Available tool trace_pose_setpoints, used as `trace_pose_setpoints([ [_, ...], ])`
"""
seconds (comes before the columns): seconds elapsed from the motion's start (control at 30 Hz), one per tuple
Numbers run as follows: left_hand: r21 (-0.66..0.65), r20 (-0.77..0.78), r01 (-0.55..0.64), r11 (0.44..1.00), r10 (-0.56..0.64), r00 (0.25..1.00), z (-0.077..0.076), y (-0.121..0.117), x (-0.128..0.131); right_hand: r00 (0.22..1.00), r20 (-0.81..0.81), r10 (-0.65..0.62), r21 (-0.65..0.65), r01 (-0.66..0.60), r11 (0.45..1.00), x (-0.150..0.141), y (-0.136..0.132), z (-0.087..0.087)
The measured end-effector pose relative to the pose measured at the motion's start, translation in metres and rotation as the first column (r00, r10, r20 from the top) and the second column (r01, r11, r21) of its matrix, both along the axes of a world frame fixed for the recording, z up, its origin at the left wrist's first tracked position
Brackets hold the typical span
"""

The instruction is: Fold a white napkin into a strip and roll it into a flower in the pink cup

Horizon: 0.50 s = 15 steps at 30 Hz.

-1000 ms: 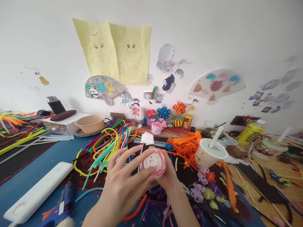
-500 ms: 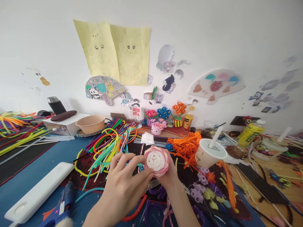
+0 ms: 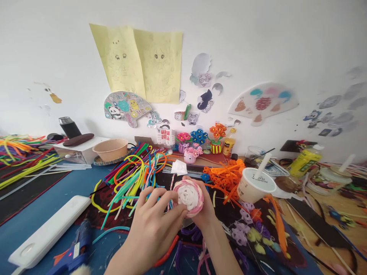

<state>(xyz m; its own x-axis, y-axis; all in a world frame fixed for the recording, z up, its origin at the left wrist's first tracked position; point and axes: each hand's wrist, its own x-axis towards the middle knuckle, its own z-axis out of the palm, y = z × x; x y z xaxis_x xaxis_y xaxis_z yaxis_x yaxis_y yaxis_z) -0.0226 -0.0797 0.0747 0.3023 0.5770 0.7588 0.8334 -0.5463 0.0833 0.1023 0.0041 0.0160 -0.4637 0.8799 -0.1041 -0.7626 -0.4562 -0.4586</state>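
A round coil of pipe cleaner (image 3: 189, 196), white in the middle with a pink rim, is held up between my two hands above the table. My right hand (image 3: 208, 206) wraps around its far and right side, most of the fingers hidden behind it. At its left edge my left hand (image 3: 159, 214) pinches the rim between thumb and fingers. Behind the left fingers a thin pink-and-white twisted strand (image 3: 172, 181) sticks up. Purple pipe cleaners (image 3: 192, 232) lie on the dark mat below.
A blue glue gun (image 3: 78, 248) and a white power strip (image 3: 50, 233) lie at the left. Loose coloured pipe cleaners (image 3: 137, 179) and an orange pile (image 3: 226, 177) sit behind my hands. A lidded cup with a straw (image 3: 255, 185) stands at the right, finished pipe-cleaner flower pots (image 3: 189, 154) at the back.
The coil has tilted and shifted slightly left and down. My left fingers have moved further over its left edge, while the right hand keeps its hold.
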Motion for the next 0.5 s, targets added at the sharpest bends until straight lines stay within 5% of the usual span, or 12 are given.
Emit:
trace_pose_setpoints([
  [0.5, -0.084, -0.038, 0.000, 0.996, -0.003, 0.999, 0.0016, 0.0060, -0.0005, 1.000, 0.020, 0.005, 0.134, -0.008, 0.991, 0.0040, 0.0003, 0.0016],
])
